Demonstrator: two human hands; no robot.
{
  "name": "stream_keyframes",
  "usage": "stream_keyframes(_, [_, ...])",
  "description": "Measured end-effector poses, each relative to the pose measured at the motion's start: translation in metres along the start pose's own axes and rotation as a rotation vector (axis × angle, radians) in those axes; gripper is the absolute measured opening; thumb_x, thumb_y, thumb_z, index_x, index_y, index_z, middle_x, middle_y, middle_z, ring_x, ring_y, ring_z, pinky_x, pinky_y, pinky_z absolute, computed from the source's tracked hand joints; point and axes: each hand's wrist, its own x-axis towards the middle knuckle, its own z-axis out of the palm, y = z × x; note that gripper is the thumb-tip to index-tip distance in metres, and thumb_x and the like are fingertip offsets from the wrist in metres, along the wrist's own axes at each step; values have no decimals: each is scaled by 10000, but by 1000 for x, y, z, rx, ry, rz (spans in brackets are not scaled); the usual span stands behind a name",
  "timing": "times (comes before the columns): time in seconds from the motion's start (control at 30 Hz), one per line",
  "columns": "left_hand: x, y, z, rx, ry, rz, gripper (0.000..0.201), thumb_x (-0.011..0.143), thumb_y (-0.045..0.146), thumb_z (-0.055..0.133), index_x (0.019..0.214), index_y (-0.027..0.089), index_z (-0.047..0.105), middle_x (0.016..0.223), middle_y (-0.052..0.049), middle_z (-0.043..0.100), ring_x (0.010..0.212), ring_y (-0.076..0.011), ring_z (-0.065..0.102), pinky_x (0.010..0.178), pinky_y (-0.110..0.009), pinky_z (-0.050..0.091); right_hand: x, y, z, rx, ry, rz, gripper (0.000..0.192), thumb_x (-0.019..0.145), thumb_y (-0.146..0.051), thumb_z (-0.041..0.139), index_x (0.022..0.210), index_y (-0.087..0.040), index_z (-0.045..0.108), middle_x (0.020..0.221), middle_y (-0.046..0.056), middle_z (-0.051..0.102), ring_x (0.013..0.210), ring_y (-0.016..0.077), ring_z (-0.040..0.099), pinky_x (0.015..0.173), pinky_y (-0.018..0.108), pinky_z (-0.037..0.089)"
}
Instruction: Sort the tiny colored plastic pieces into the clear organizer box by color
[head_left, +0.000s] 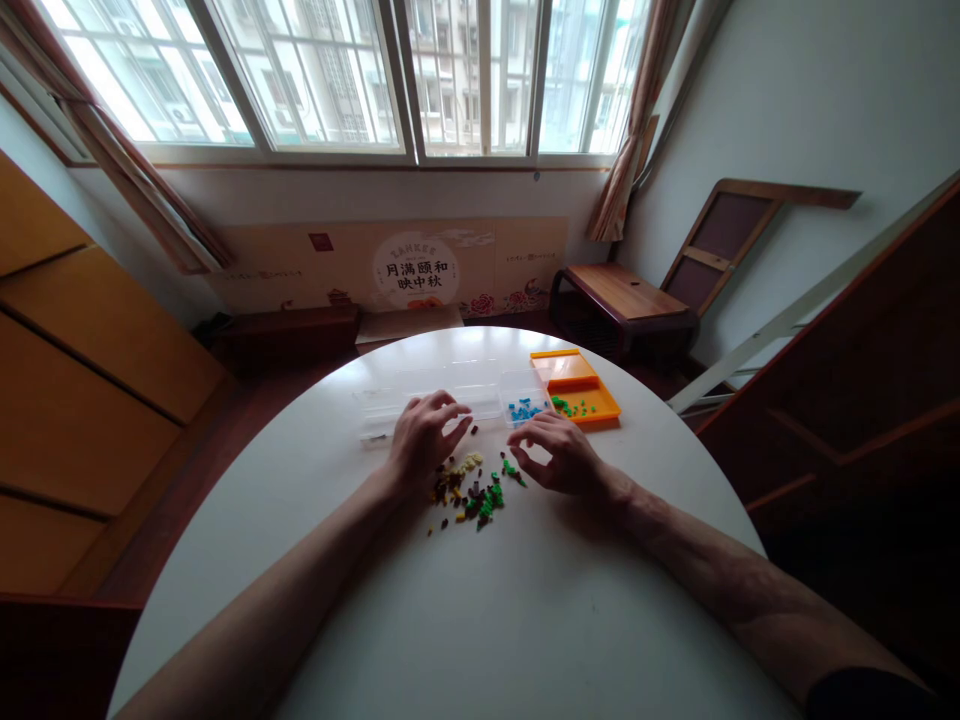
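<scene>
A clear plastic compartment box lies on the round white table, just beyond the hands; most of its cells look empty, but the cell at its right end holds blue beads; right beside it sits an orange tray with a few green beads scattered on its near part. The left hand rests palm down with fingers loosely spread, fingertips touching the near edge of the box, gripping nothing that can be seen; the right hand is curled, thumb and fingers drawn close together just above the table, and whether a bead is pinched between them cannot be told. Between and just in front of the hands lies a loose pile of small beads: green, brown, yellow and cream. Against the far wall stands a board printed with "月满颐和 映中秋"; its smaller lettering is too small to read.
</scene>
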Motion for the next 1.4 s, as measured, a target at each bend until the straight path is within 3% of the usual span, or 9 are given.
stream_keyframes(0.23, [-4, 3, 1, -60, -102, 18, 167, 955, 441, 806, 925, 284, 851, 996, -32, 788, 884, -208, 744, 890, -389, 489, -3, 3, 2, 2, -23, 4, 90, 974, -156, 704, 993, -243, 712, 830, 6, 751, 793, 199, 682, 864, 369, 522])
stream_keyframes(0.4, [-3, 0, 4, -76, -136, 15, 180, 1011, 379, 748, 898, 288, 855, 960, -18, 786, 816, -175, 717, 886, -369, 491, -3, 4, 2, 3, -28, 4, 82, 978, -163, 701, 998, -241, 716, 838, 10, 755, 804, 201, 683, 874, 371, 520])
stream_keyframes(0.73, [4, -4, -1, -32, 87, -115, 216, 1063, 395, 704, 991, 265, 861, 948, -35, 782, 788, -188, 703, 834, -378, 480, -3, 3, 4, 12, -67, 15, 89, 980, -173, 684, 1004, -251, 720, 836, 9, 764, 795, 203, 688, 886, 386, 513])
stream_keyframes(0.93, [2, -7, 1, -29, 9, -60, 197, 1071, 382, 696, 1046, 293, 870, 975, -33, 776, 799, -184, 705, 856, -381, 460, -2, 2, 1, 30, -44, -18, 109, 969, -150, 686, 1014, -245, 711, 866, 2, 779, 789, 191, 690, 875, 371, 512])
stream_keyframes(1.4, [-2, -6, -8, -152, -124, 48, 176, 1046, 313, 705, 939, 288, 843, 936, -20, 763, 810, -165, 697, 897, -364, 479, -2, 1, -1, 4, -27, -4, 86, 987, -168, 681, 973, -251, 702, 822, 4, 741, 789, 202, 661, 861, 379, 512])
